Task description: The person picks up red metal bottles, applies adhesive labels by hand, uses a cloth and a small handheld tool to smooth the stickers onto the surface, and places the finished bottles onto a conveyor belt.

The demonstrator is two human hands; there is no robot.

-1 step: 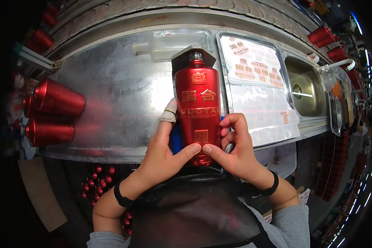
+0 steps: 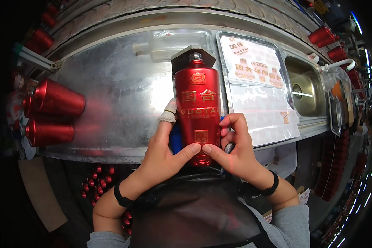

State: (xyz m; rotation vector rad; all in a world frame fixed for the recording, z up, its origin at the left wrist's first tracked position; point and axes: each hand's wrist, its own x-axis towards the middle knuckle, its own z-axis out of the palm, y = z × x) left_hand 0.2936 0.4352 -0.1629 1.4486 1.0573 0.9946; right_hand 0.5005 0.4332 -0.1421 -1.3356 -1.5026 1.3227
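Observation:
A glossy red bottle point(image 2: 199, 118) with gold lettering and emblems lies between my hands, its clear-topped neck pointing away from me. My left hand point(image 2: 163, 146) grips its left side, with a white fabric cover on the index finger. From the other side my right hand point(image 2: 235, 146) holds it, fingers curled. Both thumbs press on the front near the base, below a square gold seal. Behind the neck is a dark angular holder point(image 2: 177, 62), and blue parts show beside the bottle's lower half.
A steel worktop point(image 2: 107, 115) carries several red bottles point(image 2: 60, 97) at left and a clear bottle-shaped piece point(image 2: 171, 44) behind. To the right, a tray point(image 2: 224, 78) holds a printed transfer sheet point(image 2: 252, 62) beside a sink point(image 2: 304, 78). A conveyor point(image 2: 153, 18) runs along the back.

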